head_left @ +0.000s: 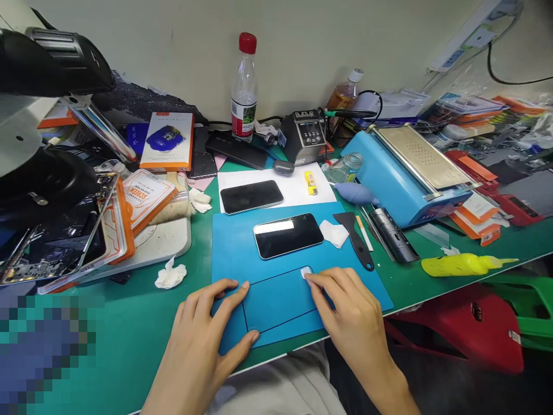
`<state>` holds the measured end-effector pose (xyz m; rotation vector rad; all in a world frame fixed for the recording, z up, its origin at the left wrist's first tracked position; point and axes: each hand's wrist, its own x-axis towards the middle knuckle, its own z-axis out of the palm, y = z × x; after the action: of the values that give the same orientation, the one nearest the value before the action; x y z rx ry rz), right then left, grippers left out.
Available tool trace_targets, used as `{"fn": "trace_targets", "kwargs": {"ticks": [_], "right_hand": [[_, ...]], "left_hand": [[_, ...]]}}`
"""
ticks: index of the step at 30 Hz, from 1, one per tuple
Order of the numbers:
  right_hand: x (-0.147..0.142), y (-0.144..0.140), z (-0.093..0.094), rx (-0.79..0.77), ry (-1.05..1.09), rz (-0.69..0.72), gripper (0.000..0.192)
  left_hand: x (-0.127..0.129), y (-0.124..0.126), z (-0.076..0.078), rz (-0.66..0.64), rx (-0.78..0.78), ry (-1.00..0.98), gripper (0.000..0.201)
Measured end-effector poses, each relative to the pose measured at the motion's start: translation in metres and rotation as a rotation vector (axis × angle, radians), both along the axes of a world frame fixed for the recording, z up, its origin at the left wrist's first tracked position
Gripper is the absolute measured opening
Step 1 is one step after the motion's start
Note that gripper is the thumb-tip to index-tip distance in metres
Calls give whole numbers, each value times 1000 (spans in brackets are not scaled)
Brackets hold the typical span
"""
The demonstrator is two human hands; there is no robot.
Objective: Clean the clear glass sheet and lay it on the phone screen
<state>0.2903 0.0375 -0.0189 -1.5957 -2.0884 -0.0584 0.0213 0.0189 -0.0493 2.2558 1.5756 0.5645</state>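
- Small white pad (306,272) sat lower centre of frame, on the blue mat (233,242), right at the top-right corner of the mat's outlined panel.
- Right hand (345,305) had fingertips (311,280) pinched together on the pad, pad poking out just beyond them toward upper left.
- Left hand (203,328) lay flat on the mat's lower-left edge, fingers spread apart, holding nothing, well apart from the pad.
- Dark phone (288,235) lay face up on the mat just above the pad, not touching it.
- White wipe (336,233) just right of that phone; black scraper (356,237) beside it.
- Second phone (251,196) on white paper (298,190), further up.
- Blue machine (406,173) upper right; yellow bottle (462,264) at right; red-capped bottle (244,86) top centre.
- Crumpled tissue (170,275) left of the mat on the green table (129,346).
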Motion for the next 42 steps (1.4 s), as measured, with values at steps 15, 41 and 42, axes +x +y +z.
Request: {"fn": "trace_targets", "kwargs": {"ticks": [15,41,42], "right_hand": [[1,4,6,-55,-42,79,14],[10,-36,7,-87,123,125,19],[9,-36,8,-98,155,154,20]], "left_hand": [[0,0,1,13,-7,5,51],[-5,1,1,-32,-6,21,57],[-5,1,2,-32,-9,22,57]]}}
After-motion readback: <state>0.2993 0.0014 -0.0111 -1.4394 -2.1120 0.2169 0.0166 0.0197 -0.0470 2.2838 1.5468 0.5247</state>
